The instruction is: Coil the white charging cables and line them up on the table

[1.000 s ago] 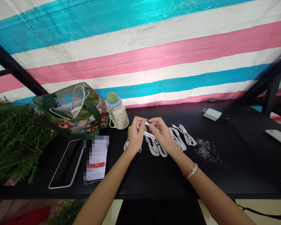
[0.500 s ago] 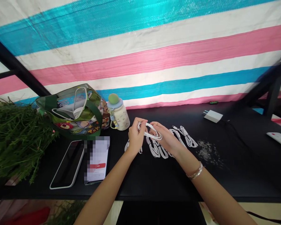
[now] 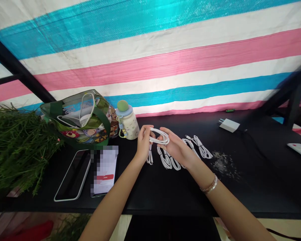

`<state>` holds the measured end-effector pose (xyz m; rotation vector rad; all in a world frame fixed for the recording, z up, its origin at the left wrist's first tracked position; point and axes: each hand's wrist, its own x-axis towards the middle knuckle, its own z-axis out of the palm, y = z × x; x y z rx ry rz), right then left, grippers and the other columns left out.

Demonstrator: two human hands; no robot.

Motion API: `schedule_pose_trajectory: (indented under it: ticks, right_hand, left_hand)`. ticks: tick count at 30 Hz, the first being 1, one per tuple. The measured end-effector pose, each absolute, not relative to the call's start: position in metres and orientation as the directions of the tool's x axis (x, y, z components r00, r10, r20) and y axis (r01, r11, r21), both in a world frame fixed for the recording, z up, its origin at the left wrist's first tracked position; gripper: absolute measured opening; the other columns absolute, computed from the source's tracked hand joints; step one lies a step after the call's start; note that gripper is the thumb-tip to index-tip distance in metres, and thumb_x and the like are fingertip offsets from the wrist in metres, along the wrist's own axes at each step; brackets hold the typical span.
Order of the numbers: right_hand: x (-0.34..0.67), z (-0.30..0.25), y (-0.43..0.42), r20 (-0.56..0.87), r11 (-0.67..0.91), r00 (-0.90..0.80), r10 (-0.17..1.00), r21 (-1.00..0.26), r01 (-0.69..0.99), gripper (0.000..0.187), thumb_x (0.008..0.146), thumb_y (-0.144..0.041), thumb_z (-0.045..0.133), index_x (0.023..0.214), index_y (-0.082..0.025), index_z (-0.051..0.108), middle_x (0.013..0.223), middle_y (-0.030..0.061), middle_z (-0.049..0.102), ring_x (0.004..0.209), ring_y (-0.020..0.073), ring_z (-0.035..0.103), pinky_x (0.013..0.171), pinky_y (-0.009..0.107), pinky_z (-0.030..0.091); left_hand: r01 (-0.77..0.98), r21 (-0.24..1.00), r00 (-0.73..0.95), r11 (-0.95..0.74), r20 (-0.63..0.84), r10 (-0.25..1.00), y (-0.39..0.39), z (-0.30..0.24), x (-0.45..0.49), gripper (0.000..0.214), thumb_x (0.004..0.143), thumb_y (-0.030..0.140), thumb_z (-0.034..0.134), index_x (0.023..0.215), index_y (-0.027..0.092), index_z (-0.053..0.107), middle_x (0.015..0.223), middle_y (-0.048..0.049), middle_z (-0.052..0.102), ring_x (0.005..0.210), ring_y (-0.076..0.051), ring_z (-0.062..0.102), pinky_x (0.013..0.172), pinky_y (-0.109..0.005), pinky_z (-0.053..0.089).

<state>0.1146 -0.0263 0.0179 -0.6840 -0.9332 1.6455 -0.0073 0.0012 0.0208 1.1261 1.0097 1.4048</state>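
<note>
A looped white cable (image 3: 160, 136) is held up between my two hands, above the black table. My left hand (image 3: 143, 142) is closed around the left end of the loops, thumb and fingers pinching them. My right hand (image 3: 175, 144) bears on the right end of the coil, fingers bent at its far side and thumb below. Under and behind the hands lie more bundled white cables (image 3: 165, 159), tied with dark ties. Another tied cable bundle (image 3: 202, 147) sits to the right of my right wrist, and part of one cable (image 3: 149, 156) shows beneath my left hand.
A white bottle (image 3: 130, 125) with a green-topped lid and a printed bag (image 3: 90, 132) stand at the back left. Two phones (image 3: 72, 175) lie in front of the bag, beside green foliage (image 3: 17, 150). At right are a white charger (image 3: 229, 125) and scattered white bits (image 3: 224, 164).
The cable coil has turned flatter and shifted slightly left between my hands. My left hand has rotated around its end, and my right fingers have spread a little. The bundles on the table have not moved.
</note>
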Motion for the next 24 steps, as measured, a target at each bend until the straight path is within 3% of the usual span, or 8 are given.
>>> schedule_pose_trajectory:
  ticks: [4, 8, 12, 24]
  right_hand:
    - [0.1141, 0.0141, -0.0263, 0.076, -0.069, -0.255, 0.964, -0.854, -0.515, 0.040, 0.065, -0.045, 0.074, 0.099, -0.028, 0.061, 0.082, -0.0007, 0.064, 0.087, 0.0163, 0.063, 0.086, 0.035, 0.051]
    - [0.1128, 0.0099, -0.0252, 0.083, -0.020, -0.201, 0.976, -0.887, -0.461, 0.038, 0.068, -0.046, 0.071, 0.099, -0.028, 0.058, 0.084, 0.0000, 0.064, 0.090, 0.0172, 0.062, 0.085, 0.034, 0.051]
    - [0.1107, 0.0095, -0.0250, 0.049, -0.039, -0.169, 0.984, -0.875, -0.482, 0.042, 0.063, -0.049, 0.075, 0.095, -0.028, 0.057, 0.082, -0.0002, 0.064, 0.088, 0.0173, 0.062, 0.082, 0.033, 0.051]
    - [0.1100, 0.0103, -0.0252, 0.045, -0.023, -0.135, 0.990, -0.885, -0.465, 0.039, 0.064, -0.048, 0.074, 0.092, -0.028, 0.055, 0.079, -0.0013, 0.061, 0.088, 0.0176, 0.061, 0.081, 0.034, 0.051]
  left_hand:
    - [-0.251, 0.965, -0.068, -0.079, 0.064, 0.996, 0.0020, 0.0222, -0.0069, 0.022, 0.089, 0.036, 0.049, 0.078, 0.017, 0.054, 0.046, 0.0089, 0.038, 0.038, -0.006, 0.035, 0.039, -0.016, 0.027]
    - [-0.227, 0.972, -0.086, -0.068, 0.050, 0.995, 0.0016, 0.0236, -0.0073, 0.020, 0.089, 0.033, 0.048, 0.079, 0.017, 0.054, 0.047, 0.0087, 0.039, 0.039, -0.006, 0.036, 0.039, -0.016, 0.028]
    - [-0.211, 0.975, -0.095, -0.065, 0.046, 0.994, 0.0004, 0.0237, -0.0076, 0.017, 0.090, 0.028, 0.045, 0.080, 0.017, 0.054, 0.046, 0.0086, 0.040, 0.039, -0.006, 0.036, 0.039, -0.015, 0.028]
    - [-0.184, 0.978, -0.133, -0.095, 0.071, 0.989, 0.0020, 0.0197, -0.0070, 0.017, 0.089, 0.032, 0.047, 0.080, 0.018, 0.052, 0.046, 0.0089, 0.041, 0.039, -0.007, 0.040, 0.038, -0.015, 0.030]
